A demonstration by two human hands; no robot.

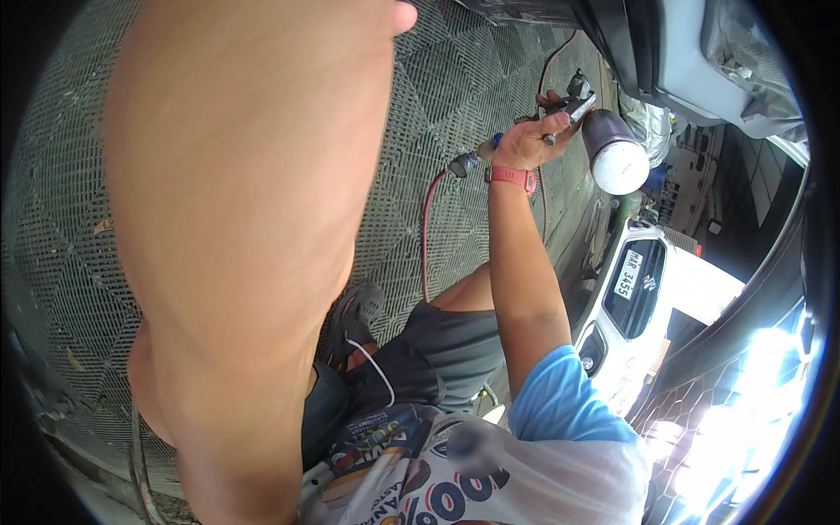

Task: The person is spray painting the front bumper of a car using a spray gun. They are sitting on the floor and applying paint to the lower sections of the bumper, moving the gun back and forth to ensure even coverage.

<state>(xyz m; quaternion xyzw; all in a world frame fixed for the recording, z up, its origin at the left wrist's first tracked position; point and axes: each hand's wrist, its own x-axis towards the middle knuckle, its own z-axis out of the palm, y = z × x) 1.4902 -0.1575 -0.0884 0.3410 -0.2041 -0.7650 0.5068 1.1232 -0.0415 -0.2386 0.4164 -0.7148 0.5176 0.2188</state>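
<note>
— What surfaces do you see down there?

— The floor mat [455,79] is grey and slotted, its ribs crossing in a diamond weave. Over it bends a slim, smooth reddish hose [426,232], rising to a dull, stubby coupling [463,164] below the right hand [529,144].

— And that hand?

— Its fingers are wrapped round a metal spray gun [578,108], shiny and angular, well out in front of the body. A red band [512,177] circles the wrist.

— The left one?

— I can't tell. The bare left forearm [245,219] fills much of that side (smooth, and blurred by nearness), but only what looks like a fingertip of the left hand [403,17] shows at the top edge.

— Any containers?

— One: a rounded, dark purplish cup [604,133], right against the gun, with a domed white end [621,168]. What's inside is hidden.

— What lies beyond?

— A smooth pale panel [691,74] with crumpled clear plastic [761,61] on it, crinkled silvery sheeting [649,122] past the cup, and a glossy white vehicle [643,289] farther back.
</note>
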